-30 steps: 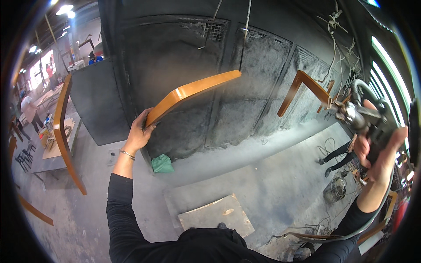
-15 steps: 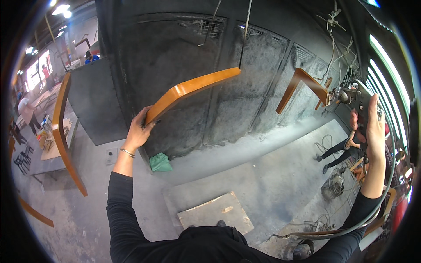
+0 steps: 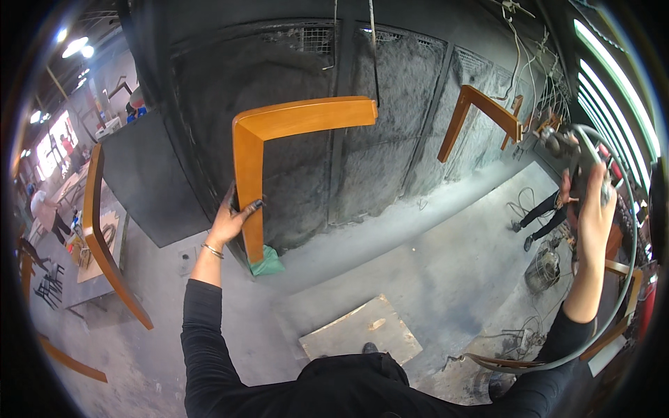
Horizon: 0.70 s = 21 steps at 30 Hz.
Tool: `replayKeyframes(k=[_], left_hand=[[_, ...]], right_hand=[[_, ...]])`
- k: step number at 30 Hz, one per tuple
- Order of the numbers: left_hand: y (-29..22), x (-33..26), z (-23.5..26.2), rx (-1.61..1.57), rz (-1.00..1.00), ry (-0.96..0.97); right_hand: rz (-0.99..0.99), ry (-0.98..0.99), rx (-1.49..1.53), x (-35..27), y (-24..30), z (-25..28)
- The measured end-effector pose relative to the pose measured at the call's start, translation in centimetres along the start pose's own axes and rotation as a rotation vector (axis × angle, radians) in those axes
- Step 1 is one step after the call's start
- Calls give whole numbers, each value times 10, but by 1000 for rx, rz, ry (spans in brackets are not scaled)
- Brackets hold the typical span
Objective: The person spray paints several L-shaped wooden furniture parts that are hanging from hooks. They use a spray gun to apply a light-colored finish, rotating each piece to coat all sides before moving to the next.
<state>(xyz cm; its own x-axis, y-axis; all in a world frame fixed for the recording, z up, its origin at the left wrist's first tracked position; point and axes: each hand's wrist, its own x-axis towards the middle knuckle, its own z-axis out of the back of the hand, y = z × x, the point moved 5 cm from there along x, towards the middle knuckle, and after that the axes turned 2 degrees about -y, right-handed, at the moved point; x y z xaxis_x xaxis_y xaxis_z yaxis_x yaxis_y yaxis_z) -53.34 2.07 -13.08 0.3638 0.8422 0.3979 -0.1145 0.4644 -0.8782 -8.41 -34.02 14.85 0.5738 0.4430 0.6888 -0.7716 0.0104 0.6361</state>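
Note:
An orange-brown L-shaped wooden furniture frame piece (image 3: 249,160) hangs by its right end from a thin rod, its broad face toward me and one arm pointing down. My left hand (image 3: 232,221), fingertips darkened, is closed around that downward arm, thumb across its front. Raised at the right, my right hand (image 3: 596,202) is wrapped around a metal spray gun (image 3: 573,152), its nozzle facing left. A grey hose (image 3: 631,237) curves from the gun down beside my forearm. Left of the gun hangs another angled wooden piece (image 3: 460,118), away from both hands.
More curved wooden pieces hang at the left, one tall (image 3: 94,209). A dark dusty booth wall (image 3: 293,167) stands ahead, with a green bag (image 3: 270,263) at its foot. A board (image 3: 359,331) lies by my feet. At the right stand another person's legs (image 3: 543,226) and a metal pot (image 3: 542,270).
The wooden piece has turned: its near arm now points down and its broad face shows. My left hand has moved slightly lower with it. My right hand still holds the spray gun, slightly lower.

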Motion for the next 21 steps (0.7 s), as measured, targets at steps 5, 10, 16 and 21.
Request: replayKeyframes(k=[5, 10, 16, 21], left_hand=[[24, 4, -25, -311, 60, -17], [23, 17, -29, -267, 68, 29], [14, 18, -29, -262, 84, 36], [12, 12, -27, -265, 79, 63]], right_hand=[[190, 28, 307, -83, -27, 2], [135, 104, 353, -119, -48, -3], [75, 86, 301, -120, -76, -13], [52, 174, 356, -121, -78, -26]])
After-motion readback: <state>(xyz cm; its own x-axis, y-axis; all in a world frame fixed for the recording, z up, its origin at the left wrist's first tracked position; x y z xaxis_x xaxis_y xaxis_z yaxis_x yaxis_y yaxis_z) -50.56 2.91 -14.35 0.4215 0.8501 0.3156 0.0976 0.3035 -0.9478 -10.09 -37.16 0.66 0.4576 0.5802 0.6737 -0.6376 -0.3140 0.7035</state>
